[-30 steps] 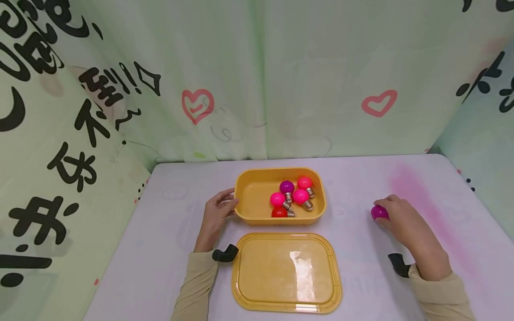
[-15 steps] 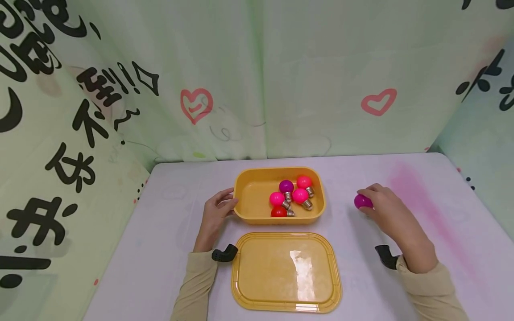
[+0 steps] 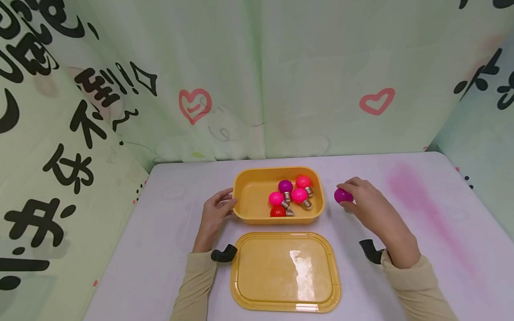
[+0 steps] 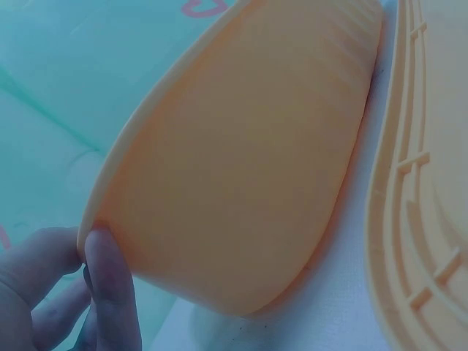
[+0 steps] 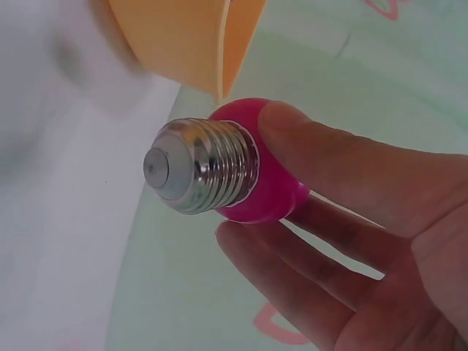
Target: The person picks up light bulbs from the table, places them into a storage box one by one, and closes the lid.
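Observation:
A purple light bulb (image 3: 343, 195) is held between the thumb and fingers of my right hand (image 3: 371, 207), just right of the yellow container. In the right wrist view, the bulb's silver screw base (image 5: 208, 167) points away from the palm. My left hand (image 3: 213, 218) pinches the left rim of the yellow container (image 3: 253, 187); the left wrist view shows thumb and finger on that rim, with the container's outer wall (image 4: 234, 168) beside them. Inside the container, on its right side, lie several bulbs: pink ones (image 3: 299, 195), a purple one (image 3: 285, 186) and a red one (image 3: 278, 211).
A yellow lid (image 3: 286, 272) lies flat on the white table (image 3: 160, 267), in front of the container and between the forearms. Light green curtains (image 3: 305, 89) with drawn hearts and black lettering stand behind and at both sides.
My right hand has carried the purple bulb leftward and slightly back, from the table's right side to close by the container. The left hand has kept its hold on the rim.

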`<state>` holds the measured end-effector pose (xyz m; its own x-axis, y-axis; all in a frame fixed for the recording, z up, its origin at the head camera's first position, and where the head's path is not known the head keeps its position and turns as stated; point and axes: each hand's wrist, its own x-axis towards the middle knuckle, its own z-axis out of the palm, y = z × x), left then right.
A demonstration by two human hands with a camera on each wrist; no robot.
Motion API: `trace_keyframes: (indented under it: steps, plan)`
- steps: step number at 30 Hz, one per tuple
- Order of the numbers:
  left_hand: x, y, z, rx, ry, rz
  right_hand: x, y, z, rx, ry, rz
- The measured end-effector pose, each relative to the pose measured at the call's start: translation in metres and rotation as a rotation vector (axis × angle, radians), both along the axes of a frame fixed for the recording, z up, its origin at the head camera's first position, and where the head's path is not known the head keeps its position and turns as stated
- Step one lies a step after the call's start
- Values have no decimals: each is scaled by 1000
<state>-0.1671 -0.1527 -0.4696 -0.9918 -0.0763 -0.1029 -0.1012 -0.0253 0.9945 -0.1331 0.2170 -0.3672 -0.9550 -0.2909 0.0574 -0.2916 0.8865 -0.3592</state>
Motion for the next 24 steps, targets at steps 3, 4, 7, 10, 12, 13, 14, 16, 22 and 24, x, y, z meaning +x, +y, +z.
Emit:
trace_keyframes:
  steps: [3, 4, 7, 10, 12, 13, 14, 16, 22, 24]
  plan:
    - [0, 0, 0, 1, -4, 2, -1, -5, 1, -11, 11, 18]
    - [0, 0, 0, -4, -6, 2, -1, -7, 1, -16, 14, 25]
    - [0, 0, 0, -19, -16, 3, -3, -11, 2, -28, 23, 42]
    - [0, 0, 0, -31, -20, 4, -4, -16, 3, -37, 32, 59]
    - [0, -1, -1, -30, -19, 2, -5, -19, 3, -41, 32, 64]
    - [0, -1, 0, -29, -19, 2, -5, -20, 3, -42, 33, 67]
    - [0, -1, 0, -27, -18, 3, -5, -22, 3, -44, 33, 70]
    - [0, -1, 0, -25, -19, 3, -6, -25, 3, -46, 28, 71]
    - [1, 0, 0, -28, -21, 1, -8, -35, 3, -66, 38, 85]
    - [1, 0, 0, -23, -17, -2, -8, -37, 2, -71, 50, 89]
